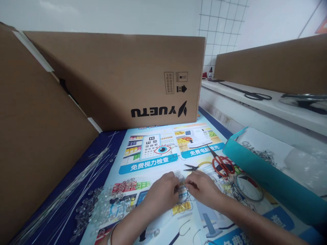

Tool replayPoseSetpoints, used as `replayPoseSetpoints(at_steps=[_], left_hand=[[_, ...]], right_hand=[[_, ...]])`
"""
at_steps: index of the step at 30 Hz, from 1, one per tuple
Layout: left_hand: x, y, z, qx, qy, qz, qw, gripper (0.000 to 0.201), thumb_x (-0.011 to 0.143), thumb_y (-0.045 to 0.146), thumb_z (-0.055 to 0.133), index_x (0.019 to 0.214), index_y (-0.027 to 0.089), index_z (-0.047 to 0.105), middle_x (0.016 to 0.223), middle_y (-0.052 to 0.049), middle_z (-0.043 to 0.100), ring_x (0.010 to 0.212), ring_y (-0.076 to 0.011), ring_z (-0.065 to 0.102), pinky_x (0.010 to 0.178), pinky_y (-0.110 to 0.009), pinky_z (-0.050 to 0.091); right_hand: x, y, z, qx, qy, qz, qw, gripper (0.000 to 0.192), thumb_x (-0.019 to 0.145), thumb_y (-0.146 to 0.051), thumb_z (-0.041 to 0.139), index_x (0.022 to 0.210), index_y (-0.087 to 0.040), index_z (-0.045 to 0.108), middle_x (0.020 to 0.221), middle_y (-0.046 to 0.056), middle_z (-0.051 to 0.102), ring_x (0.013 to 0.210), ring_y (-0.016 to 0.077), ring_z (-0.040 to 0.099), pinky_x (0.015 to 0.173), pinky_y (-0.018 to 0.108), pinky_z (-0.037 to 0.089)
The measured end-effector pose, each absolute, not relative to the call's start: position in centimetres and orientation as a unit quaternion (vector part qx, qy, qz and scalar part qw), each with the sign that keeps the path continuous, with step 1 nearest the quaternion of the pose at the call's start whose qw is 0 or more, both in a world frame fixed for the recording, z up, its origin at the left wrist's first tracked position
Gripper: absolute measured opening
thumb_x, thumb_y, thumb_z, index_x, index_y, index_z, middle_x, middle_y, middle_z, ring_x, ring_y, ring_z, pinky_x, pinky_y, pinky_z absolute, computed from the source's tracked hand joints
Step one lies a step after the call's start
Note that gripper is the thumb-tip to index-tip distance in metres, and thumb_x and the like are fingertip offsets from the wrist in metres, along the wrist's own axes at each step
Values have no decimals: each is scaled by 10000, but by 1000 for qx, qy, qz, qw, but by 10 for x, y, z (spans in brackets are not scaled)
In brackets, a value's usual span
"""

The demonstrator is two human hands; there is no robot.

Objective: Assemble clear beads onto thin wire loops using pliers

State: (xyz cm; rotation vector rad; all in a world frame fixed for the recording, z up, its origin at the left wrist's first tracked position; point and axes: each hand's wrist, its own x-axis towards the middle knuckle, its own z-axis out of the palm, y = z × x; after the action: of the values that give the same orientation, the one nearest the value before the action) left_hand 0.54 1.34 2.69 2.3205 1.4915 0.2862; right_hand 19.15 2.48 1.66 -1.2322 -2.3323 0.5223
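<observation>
Over the printed poster point(150, 170), my left hand point(163, 192) is closed, fingers pinched on thin wire point(183, 196). My right hand point(204, 188) faces it, its fingertips pinching the same looped wire from the other side. Fingers partly cover the wire, so the exact grip is hidden. Just beyond my right hand lies a pair of pliers point(192, 167) with dark jaws and yellow handles. Red-handled scissors point(221, 165) rest to the right of them. Many clear beads point(109, 206) are spread to the left of my left hand.
Long thin wires point(76, 182) lie on the blue cloth at left. A teal box point(265, 185) with metal pieces and clear plastic stands right, beside a tape roll point(248, 187). Cardboard panels point(114, 75) rise behind. Dark scissors point(249, 93) rest on a white ledge.
</observation>
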Motion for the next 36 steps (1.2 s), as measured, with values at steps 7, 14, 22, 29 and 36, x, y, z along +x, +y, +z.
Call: replayPoseSetpoints(at_steps=[7, 14, 22, 29, 36], left_hand=[[2, 16, 27, 819, 534, 110, 180, 121, 695, 112, 464, 689, 188, 558, 777, -32, 546, 731, -171, 538, 620, -243, 345], [-8, 23, 27, 811, 518, 139, 235, 154, 699, 101, 458, 713, 195, 579, 737, -8, 558, 665, -142, 517, 591, -221, 333], [-13, 27, 27, 802, 491, 180, 288, 132, 712, 119, 493, 702, 193, 602, 727, 9, 583, 718, -145, 526, 624, -217, 348], [-13, 29, 22, 772, 508, 200, 327, 137, 766, 203, 526, 875, 202, 609, 703, 27, 572, 651, -135, 516, 591, -214, 365], [-8, 25, 32, 813, 449, 188, 320, 262, 848, 166, 438, 978, 250, 649, 811, 1, 589, 795, -150, 547, 714, -227, 381]], right_hand=[[192, 26, 15, -444, -848, 183, 224, 144, 804, -148, 497, 679, -194, 554, 673, -13, 561, 705, 135, 496, 655, 228, 337], [193, 27, 10, -439, -850, 183, 228, 144, 792, -124, 493, 684, -194, 557, 678, -14, 562, 703, 133, 496, 658, 230, 335], [193, 26, 9, -436, -847, 187, 238, 133, 789, -122, 510, 701, -195, 577, 667, -16, 558, 692, 132, 497, 652, 232, 336], [192, 28, 11, -420, -854, 195, 237, 168, 816, -122, 506, 733, -204, 626, 703, -4, 590, 727, 141, 517, 687, 242, 353], [190, 32, 11, -401, -862, 206, 230, 203, 839, -138, 494, 727, -209, 648, 702, 3, 604, 728, 151, 532, 709, 260, 377]])
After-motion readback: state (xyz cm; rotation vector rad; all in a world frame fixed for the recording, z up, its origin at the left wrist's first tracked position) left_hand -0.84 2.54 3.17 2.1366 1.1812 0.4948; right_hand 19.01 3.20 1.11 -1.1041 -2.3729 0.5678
